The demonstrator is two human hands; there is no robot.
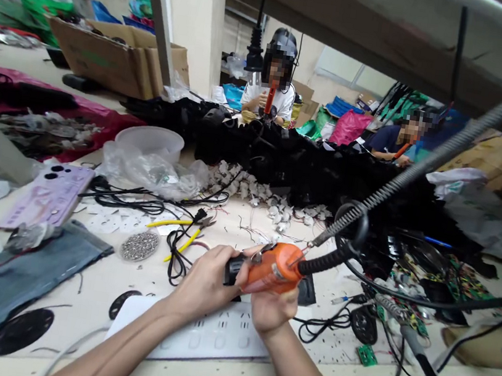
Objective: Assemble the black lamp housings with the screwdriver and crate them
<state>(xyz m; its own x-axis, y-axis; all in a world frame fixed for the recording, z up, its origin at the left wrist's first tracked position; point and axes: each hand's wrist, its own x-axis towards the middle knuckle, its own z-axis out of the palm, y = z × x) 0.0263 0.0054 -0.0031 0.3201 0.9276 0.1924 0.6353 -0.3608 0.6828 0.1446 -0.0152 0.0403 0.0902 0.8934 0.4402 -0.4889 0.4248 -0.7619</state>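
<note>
An orange electric screwdriver (274, 268) hangs from a metal spring (402, 178), with a black cable at its back end. My right hand (274, 306) is wrapped round its body from below. My left hand (208, 278) is closed at the tool's front, fingers around a small black part (234, 269). The tool's tip is hidden. Both hands are above a white power strip (220, 339). Left of them lie yellow-handled cutters (184, 246) and a round dish of small screws (140, 246).
A purple phone (47, 197) and grey cloth (28, 275) lie left. White parts (251, 188) and black items (310, 165) are heaped behind. Circuit boards (465, 286) and cables lie right. Two people sit across the table. A beam crosses overhead.
</note>
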